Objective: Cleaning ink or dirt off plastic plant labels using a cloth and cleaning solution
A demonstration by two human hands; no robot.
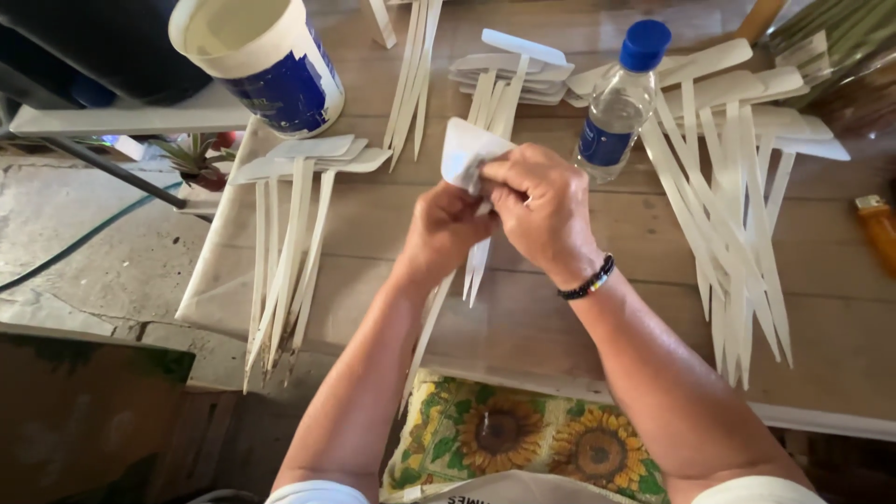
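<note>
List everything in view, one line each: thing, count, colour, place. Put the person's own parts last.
plant label in hand: one, white, held above the table's middle
cloth: one small piece, white, pinched against that label
label stakes on the table: many, white, in piles left, top middle and right
water bottle: one, clear with blue cap, upright right of the hands
tub: one, white and blue, top left
small potted plant: one, green and red, far left
orange object: one, right edge, kind unclear
wooden table: one, brown
sunflower cloth: one, yellow and green, bottom middle
left hand: on the label
right hand: on the cloth, dark beaded wristband
</note>
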